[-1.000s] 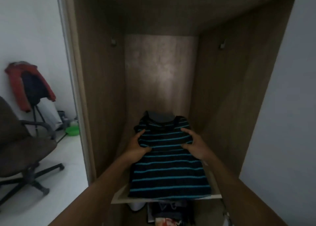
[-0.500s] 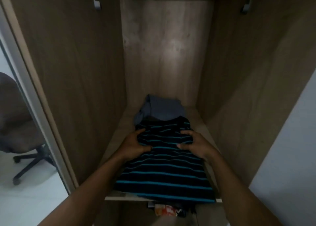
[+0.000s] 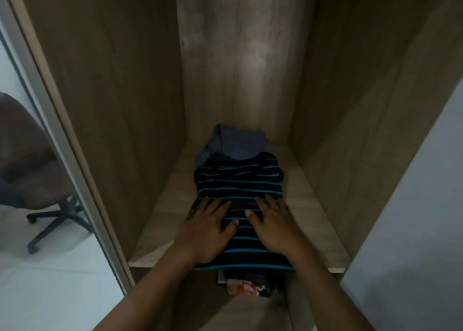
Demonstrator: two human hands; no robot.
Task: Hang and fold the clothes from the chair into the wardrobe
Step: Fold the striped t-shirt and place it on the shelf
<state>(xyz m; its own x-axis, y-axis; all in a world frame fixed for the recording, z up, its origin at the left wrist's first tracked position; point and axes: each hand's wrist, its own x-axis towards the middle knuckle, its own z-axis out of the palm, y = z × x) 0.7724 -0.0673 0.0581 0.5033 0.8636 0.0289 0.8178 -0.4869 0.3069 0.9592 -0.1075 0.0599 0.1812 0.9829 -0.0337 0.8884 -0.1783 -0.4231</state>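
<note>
A: Start at the left. What's out there?

B: A dark office chair (image 3: 27, 160) stands on the pale floor, outside the wardrobe (image 3: 112, 85) and well apart from the clothes.

A: And the clothes themselves?

B: A folded striped shirt (image 3: 240, 183), dark with thin blue bands, lies on the wooden shelf (image 3: 308, 205) inside the wardrobe. Its long axis runs front to back: the collar end points toward the back panel, the hem end sits at the shelf's front edge and just overhangs it. The stripes run across, side to side.

A: Anything behind it?

B: A grey-blue garment (image 3: 238, 143), folded, lies under and behind the shirt's collar end, close to the back panel.

A: Now the hands, left first.

B: The left hand (image 3: 210, 228) lies flat, palm down, on the left half of the shirt, fingers spread and pointing toward the back of the wardrobe. The forearm comes up from the lower left.

A: And the other?

B: The right hand (image 3: 273, 228) mirrors it on the right half, palm down, fingers splayed and pointing inward too. Neither hand grips anything; both are flat against the cloth, with a narrow strip of shirt showing between the thumbs.

A: Below the shelf?

B: Some dark cloth and something with orange and white print (image 3: 245, 287) sit lower down; I can't tell what they are.
</note>
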